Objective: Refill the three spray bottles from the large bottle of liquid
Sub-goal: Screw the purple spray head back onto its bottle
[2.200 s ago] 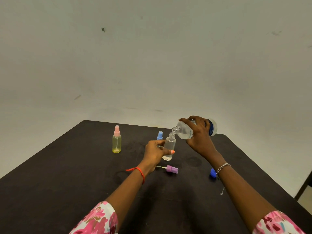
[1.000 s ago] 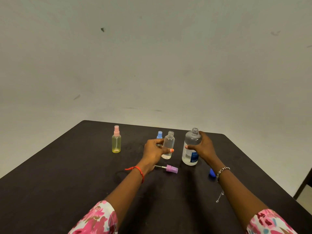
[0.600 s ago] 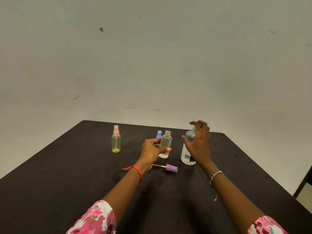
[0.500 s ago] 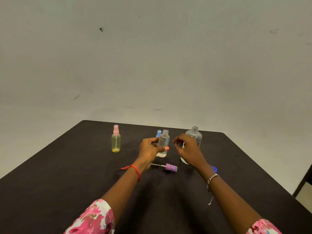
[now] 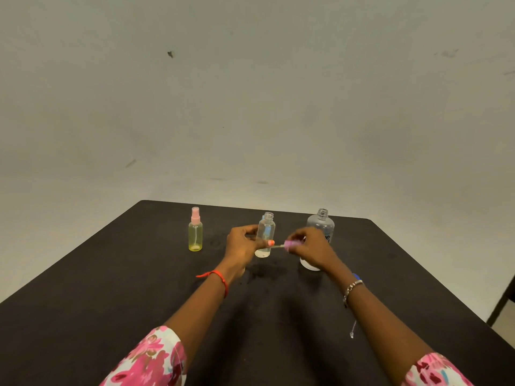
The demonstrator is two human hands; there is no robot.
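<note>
My left hand [image 5: 243,245] grips a small clear spray bottle [image 5: 266,231] that stands upright and uncapped on the black table [image 5: 111,288]. My right hand [image 5: 313,247] holds its purple spray cap [image 5: 289,244] just right of that bottle, with the thin dip tube pointing left toward it. The large clear bottle [image 5: 320,222] with a blue label stands open behind my right hand. A yellow spray bottle [image 5: 195,234] with a pink cap stands to the left. The blue-capped spray bottle is almost wholly hidden behind the clear one.
A blue cap [image 5: 356,275] of the large bottle lies on the table behind my right wrist. A chain dangles from my bracelet [image 5: 352,286]. The table's right edge drops off near a dark chair leg [image 5: 501,305]. A plain wall rises behind.
My right hand set the large bottle down upright after pouring, let go of it, then picked the purple spray cap off the table and lifted it beside the clear bottle.
</note>
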